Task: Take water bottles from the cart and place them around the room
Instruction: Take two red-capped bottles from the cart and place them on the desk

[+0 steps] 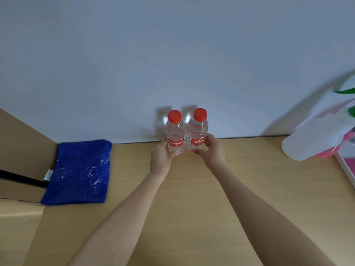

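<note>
Two clear water bottles stand upright and side by side on a light wooden desk, at its far edge and close against a pale wall. The left bottle and the right bottle touch along their sides; each carries a red screw cap and a red label with white lettering (the lettering is too small to read). The left hand wraps the lower part of the left bottle, its fingers curled round the label and base. The right hand grips the lower part of the right bottle in the same manner, thumb towards the viewer and fingers closed round the label. Both forearms are bare and reach in from the lower edge of the view. A blue cloth, flecked with white lint and bearing a small white tag at its left edge, lies flat on the desk well to the left of the bottles. At the far right a blurred white and pink object rests on the desk, with green leaf shapes above it; what it is cannot be told. Soft shadows of the bottles fall on the wall just behind the caps.
</note>
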